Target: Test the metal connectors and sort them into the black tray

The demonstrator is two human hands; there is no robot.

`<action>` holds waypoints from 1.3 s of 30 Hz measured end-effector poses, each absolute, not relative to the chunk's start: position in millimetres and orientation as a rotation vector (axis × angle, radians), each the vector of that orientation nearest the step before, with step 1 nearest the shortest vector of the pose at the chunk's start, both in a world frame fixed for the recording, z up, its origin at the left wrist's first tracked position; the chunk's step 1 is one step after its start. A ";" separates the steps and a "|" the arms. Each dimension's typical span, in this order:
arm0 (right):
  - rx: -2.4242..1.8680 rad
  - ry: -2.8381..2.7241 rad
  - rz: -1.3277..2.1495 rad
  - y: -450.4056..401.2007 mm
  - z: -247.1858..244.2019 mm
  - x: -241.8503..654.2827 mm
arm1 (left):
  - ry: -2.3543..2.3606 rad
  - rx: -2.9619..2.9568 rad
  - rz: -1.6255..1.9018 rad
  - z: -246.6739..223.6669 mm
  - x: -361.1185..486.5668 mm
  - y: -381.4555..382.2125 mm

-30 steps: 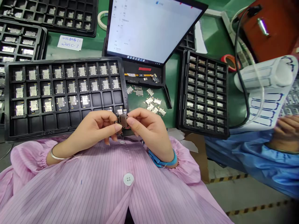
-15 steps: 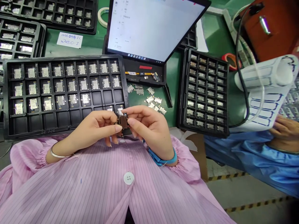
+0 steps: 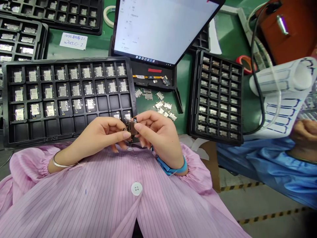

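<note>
Between both hands, just in front of my chest, is a small dark circuit part [image 3: 133, 127]. My left hand [image 3: 105, 134] pinches its left side between thumb and fingers. On its right side, the thumb and index finger of my right hand [image 3: 158, 135] grip it. Fingers cover much of its edges. Behind my left hand lies a black tray [image 3: 32, 130] of silvery parts, with some pockets unfilled. Loose silvery parts [image 3: 160, 105] are scattered on the green table beyond my right hand.
A laptop screen [image 3: 160, 29] stands behind a dark box [image 3: 173, 81] holding a flex cable. At right are another filled tray [image 3: 192, 102], red tape [image 3: 245, 64], a cable and rolled sheet [image 3: 282, 77]. A person's hand [image 3: 305, 132] and blue sleeve are at the far right.
The dark part has shifted slightly right and turned a little, with my right fingers moving along it. The other person's hand has changed pose and closed up.
</note>
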State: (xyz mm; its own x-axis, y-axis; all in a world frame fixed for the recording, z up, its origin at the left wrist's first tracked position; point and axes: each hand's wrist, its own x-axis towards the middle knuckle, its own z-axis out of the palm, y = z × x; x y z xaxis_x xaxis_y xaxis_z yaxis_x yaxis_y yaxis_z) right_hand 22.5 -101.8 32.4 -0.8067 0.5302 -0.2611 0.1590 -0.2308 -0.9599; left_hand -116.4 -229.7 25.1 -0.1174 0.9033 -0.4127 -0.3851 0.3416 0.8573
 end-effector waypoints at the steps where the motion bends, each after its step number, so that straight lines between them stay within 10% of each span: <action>1: -0.838 -1.757 2.124 -101.8 32.2 22.6 | 1.246 0.538 1.201 25.3 -117.3 -230.2; 39: -0.845 -1.828 2.083 -106.4 27.5 16.2 | 1.619 0.559 1.259 30.7 -128.5 -245.8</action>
